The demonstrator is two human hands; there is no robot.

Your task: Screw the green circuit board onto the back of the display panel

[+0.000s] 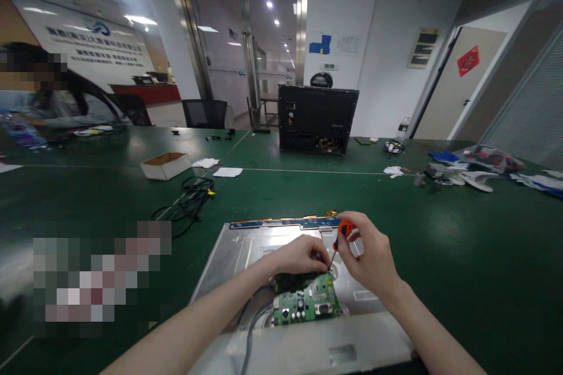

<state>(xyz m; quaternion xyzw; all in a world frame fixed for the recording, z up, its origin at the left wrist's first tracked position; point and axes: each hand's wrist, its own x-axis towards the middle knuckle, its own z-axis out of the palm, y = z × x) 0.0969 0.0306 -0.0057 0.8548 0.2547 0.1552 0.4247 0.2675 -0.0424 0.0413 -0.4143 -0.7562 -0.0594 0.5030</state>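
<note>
A flat metal display panel (229, 263) lies in front of me, with a green circuit board (303, 307) on its back and a narrow blue board (272, 223) along its far edge. My right hand (369, 252) grips a screwdriver (345, 228) with an orange and black handle. Its shaft slants down to the far right corner of the green board. My left hand (303, 255) is closed beside that tip, fingertips at the board's far edge; what they pinch, if anything, is hidden. A grey cable (250, 334) runs over the panel's near side.
A black monitor housing (316, 120) stands upright at the back. Left of the panel are coiled black cables (189, 196), an open box (165, 166) and white papers (227, 171). Tools and bags (466, 170) lie at the right. A person (57, 94) sits at the far left.
</note>
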